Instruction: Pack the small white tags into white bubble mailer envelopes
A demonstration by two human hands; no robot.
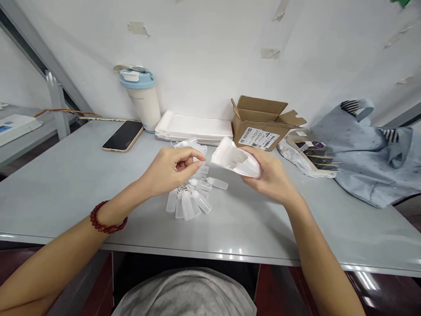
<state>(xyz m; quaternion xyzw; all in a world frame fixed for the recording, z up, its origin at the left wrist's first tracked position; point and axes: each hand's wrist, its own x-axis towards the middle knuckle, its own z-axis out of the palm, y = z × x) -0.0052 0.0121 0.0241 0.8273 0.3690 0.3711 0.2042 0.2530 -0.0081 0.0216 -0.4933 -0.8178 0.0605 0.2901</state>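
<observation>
My right hand [267, 171] grips a white envelope [227, 154] by its end, squeezing it so that its mouth gapes toward the left. Facing that mouth, my left hand [173, 168] is curled with thumb and forefinger brought close together; I cannot make out whether anything is between them. Below and behind the left hand lies a loose bunch of small frosted translucent plastic pieces [187, 207], bottle- or tag-like, with thin white loops at their tops. One such piece [218, 183] lies apart to the right, under the envelope. Part of the pile is hidden by my left hand.
A stack of white envelopes [194, 126] lies against the wall beside an open cardboard box [260, 127]. On the left are a phone [123, 136] and a blue-lidded cup [141, 100]. Rightward sit a plastic-wrapped packet [309, 154] and a light blue cloth bag [372, 154].
</observation>
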